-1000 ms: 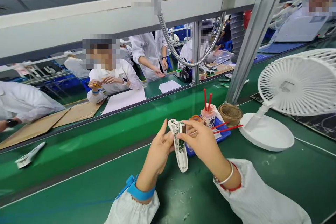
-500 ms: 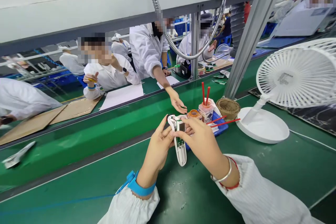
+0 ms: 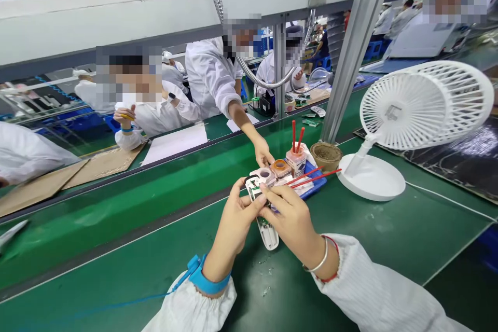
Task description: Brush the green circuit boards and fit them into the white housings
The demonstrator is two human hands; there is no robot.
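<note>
Between my hands is a slim white handheld-device housing (image 3: 269,240), its open side showing a green circuit board and a dark display part near the top. My left hand (image 3: 238,215) is closed round the housing's upper left side, thumb on the front. My right hand (image 3: 291,213) pinches at the board and upper right edge; its fingertips partly hide what lies under them. Just beyond, a co-worker's hand (image 3: 263,154) reaches down beside several small bottles, among them an orange-topped bottle (image 3: 280,166).
A blue tray (image 3: 317,185) holds bottles and red sticks (image 3: 315,177). Behind it stands a brown bowl (image 3: 326,155), with a white fan (image 3: 371,179) to the right. A green conveyor belt (image 3: 128,218) runs across, carrying a white part (image 3: 13,231). A blue wrist-strap cord (image 3: 128,301) trails left.
The co-worker's hand has turned from palm up to fingers down by the bottles. The white part on the belt has moved left. My right fingers have shifted slightly on the housing; the view has swung right.
</note>
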